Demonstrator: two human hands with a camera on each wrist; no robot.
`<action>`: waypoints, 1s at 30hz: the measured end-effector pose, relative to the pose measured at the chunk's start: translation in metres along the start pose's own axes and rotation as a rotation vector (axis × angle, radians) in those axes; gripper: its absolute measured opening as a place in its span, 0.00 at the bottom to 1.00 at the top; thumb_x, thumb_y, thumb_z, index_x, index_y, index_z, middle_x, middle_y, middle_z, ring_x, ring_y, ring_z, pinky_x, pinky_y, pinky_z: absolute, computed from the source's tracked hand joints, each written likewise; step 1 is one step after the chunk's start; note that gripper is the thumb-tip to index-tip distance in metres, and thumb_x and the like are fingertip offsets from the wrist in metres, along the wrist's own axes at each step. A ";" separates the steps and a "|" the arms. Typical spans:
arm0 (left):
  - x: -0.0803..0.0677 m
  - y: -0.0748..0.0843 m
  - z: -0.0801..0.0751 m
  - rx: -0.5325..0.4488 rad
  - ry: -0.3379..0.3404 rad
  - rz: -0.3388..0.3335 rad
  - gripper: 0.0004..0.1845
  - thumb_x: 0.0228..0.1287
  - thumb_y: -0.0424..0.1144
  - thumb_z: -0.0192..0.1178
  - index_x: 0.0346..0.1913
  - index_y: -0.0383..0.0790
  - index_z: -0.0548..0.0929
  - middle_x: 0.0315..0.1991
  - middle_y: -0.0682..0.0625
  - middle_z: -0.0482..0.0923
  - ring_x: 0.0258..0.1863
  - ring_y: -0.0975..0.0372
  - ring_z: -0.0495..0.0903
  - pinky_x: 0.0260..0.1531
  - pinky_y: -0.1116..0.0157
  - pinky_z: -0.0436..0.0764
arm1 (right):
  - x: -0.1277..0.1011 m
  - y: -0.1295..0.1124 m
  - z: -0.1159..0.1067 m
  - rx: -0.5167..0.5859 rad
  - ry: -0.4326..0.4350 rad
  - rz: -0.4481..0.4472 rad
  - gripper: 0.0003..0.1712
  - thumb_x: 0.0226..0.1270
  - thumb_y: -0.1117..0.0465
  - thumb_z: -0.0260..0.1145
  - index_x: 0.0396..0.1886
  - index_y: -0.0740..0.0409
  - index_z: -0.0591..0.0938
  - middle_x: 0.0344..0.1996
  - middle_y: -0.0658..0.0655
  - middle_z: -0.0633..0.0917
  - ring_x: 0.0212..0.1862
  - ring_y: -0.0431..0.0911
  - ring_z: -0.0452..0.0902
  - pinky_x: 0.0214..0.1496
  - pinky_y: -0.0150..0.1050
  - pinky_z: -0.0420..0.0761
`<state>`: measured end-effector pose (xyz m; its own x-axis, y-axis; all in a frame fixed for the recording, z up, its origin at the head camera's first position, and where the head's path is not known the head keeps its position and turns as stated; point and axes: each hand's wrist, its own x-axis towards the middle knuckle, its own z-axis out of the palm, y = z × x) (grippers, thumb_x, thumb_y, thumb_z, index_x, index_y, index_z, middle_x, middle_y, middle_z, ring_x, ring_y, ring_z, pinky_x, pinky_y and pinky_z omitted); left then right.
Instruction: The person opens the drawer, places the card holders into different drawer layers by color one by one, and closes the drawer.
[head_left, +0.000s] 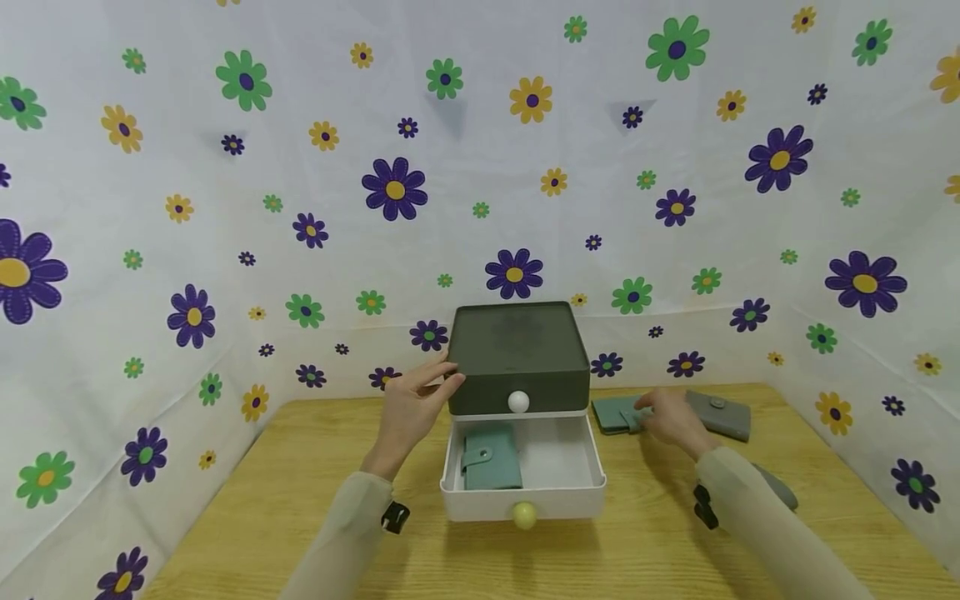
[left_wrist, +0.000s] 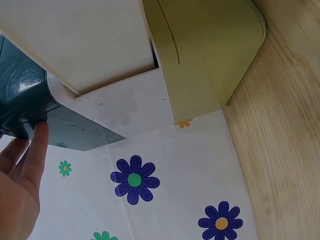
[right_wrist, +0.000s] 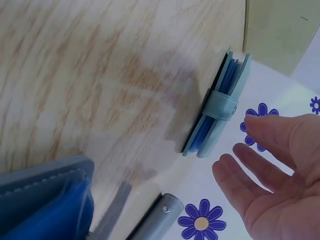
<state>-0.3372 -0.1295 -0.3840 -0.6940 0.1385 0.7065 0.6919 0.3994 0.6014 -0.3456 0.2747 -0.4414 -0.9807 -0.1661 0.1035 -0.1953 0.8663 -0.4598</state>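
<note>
Fingers of right hand (head_left: 670, 418) are straight and loosely spread, holding nothing; fingertips (right_wrist: 248, 126) sit just beside a teal wallet (head_left: 617, 414), tips at its near edge, can't tell if touching. Wallet lies flat on the wooden table (head_left: 300, 500), snap strap closed, just right of the drawer box (head_left: 519, 358). A grey wallet (head_left: 722, 414) lies right of the hand, near the back wall. Left hand (head_left: 411, 408) w/ fingers extended rests against the box's left side at the dark upper section, thumb (left_wrist: 37, 145) on its lower corner, gripping nothing. Bottom drawer (head_left: 522, 475) is pulled out toward the person; a second teal wallet (head_left: 491, 457) lies inside on its left half. White knob (head_left: 518, 402) on upper drawer, yellowish knob (head_left: 524, 514) on the open one. Flower-print cloth (head_left: 225, 208) behind & on both sides.
</note>
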 end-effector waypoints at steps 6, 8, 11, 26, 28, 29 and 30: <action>0.002 -0.001 -0.001 -0.007 -0.004 -0.020 0.16 0.62 0.45 0.68 0.50 0.40 0.88 0.59 0.44 0.80 0.55 0.53 0.83 0.41 0.65 0.87 | 0.001 -0.001 0.000 -0.009 -0.051 -0.011 0.23 0.58 0.75 0.61 0.56 0.72 0.79 0.58 0.75 0.77 0.58 0.71 0.73 0.59 0.66 0.75; 0.002 -0.001 -0.001 -0.012 -0.004 -0.024 0.16 0.62 0.45 0.68 0.50 0.41 0.88 0.59 0.44 0.80 0.55 0.53 0.83 0.40 0.66 0.86 | 0.001 0.000 0.000 -0.018 -0.052 -0.021 0.24 0.56 0.75 0.62 0.55 0.72 0.79 0.57 0.76 0.77 0.58 0.72 0.72 0.59 0.66 0.74; 0.002 -0.001 -0.001 -0.021 -0.003 -0.035 0.17 0.62 0.46 0.68 0.50 0.41 0.88 0.59 0.44 0.80 0.56 0.52 0.82 0.41 0.65 0.86 | 0.002 0.002 0.002 -0.034 -0.058 -0.041 0.25 0.56 0.74 0.62 0.57 0.73 0.77 0.57 0.76 0.76 0.60 0.72 0.71 0.61 0.66 0.72; 0.000 0.001 0.001 -0.068 0.011 -0.036 0.14 0.60 0.42 0.70 0.46 0.39 0.89 0.58 0.43 0.80 0.55 0.52 0.82 0.40 0.64 0.87 | 0.002 0.009 0.014 -0.079 -0.101 -0.049 0.22 0.55 0.69 0.66 0.52 0.70 0.81 0.53 0.72 0.80 0.57 0.69 0.75 0.60 0.64 0.74; 0.000 0.007 0.001 -0.056 0.007 -0.055 0.14 0.61 0.39 0.69 0.46 0.36 0.88 0.58 0.41 0.80 0.56 0.50 0.82 0.42 0.59 0.87 | 0.003 0.008 0.013 -0.095 -0.105 -0.055 0.19 0.54 0.68 0.69 0.48 0.68 0.83 0.49 0.70 0.81 0.53 0.66 0.77 0.57 0.62 0.77; 0.000 0.007 0.001 -0.053 0.006 -0.061 0.14 0.61 0.38 0.69 0.47 0.35 0.88 0.58 0.40 0.79 0.56 0.49 0.81 0.42 0.58 0.86 | 0.003 0.008 0.013 -0.095 -0.111 -0.052 0.18 0.54 0.68 0.71 0.46 0.68 0.83 0.48 0.69 0.81 0.51 0.65 0.78 0.56 0.61 0.78; 0.000 0.007 0.001 -0.052 0.005 -0.067 0.13 0.61 0.38 0.69 0.47 0.34 0.88 0.58 0.39 0.79 0.57 0.49 0.81 0.42 0.56 0.86 | 0.004 0.008 0.013 -0.100 -0.115 -0.054 0.17 0.53 0.67 0.72 0.44 0.67 0.83 0.48 0.70 0.81 0.51 0.64 0.78 0.55 0.60 0.78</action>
<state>-0.3327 -0.1257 -0.3805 -0.7380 0.1081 0.6661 0.6536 0.3598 0.6658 -0.3510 0.2745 -0.4561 -0.9650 -0.2613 0.0211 -0.2507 0.8965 -0.3652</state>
